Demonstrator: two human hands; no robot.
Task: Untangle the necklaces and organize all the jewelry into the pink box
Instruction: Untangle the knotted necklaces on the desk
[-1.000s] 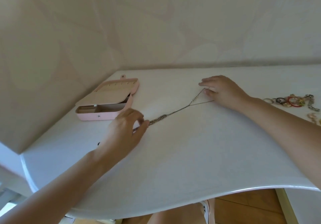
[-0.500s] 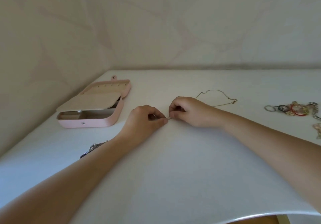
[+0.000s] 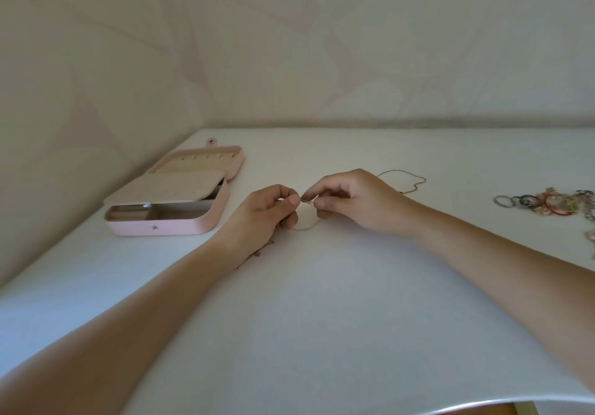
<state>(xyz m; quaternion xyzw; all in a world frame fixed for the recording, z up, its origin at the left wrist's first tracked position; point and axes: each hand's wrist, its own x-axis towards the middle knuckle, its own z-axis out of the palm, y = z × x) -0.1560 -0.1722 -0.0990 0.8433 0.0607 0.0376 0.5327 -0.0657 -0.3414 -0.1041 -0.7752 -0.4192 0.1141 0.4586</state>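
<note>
Two hands point(image 3: 269, 213) point(image 3: 355, 200) — one pink box point(image 3: 180, 225).

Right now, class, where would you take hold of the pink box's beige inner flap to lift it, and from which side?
Pinch the beige inner flap at its near free edge, coming from the person's side of the pink box. That edge stands raised off the base, leaving a gap for a thumb; the far edge looks hinged toward the lid.

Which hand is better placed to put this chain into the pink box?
Left, probably. The left hand pinches the thin chain and sits beside the open pink box; the right hand, also pinching it, is farther from the box.
</note>
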